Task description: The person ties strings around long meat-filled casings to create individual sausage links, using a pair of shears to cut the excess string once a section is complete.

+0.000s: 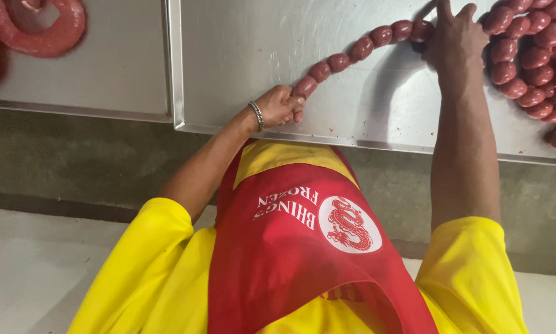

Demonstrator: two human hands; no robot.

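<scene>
Single head view, looking steeply down past the chest from close range; steel table [364, 117] fills upper frame, apron [303, 260] lower centre, floor [37, 272] lower left.

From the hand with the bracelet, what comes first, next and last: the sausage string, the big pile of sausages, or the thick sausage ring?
From the left hand:
1. Sausage string: its near end is pinched in this hand.
2. Thick sausage ring: top left corner, on the neighbouring tray.
3. Pile of sausages: far right, past the right hand. These two are nearly too close to call.
</scene>
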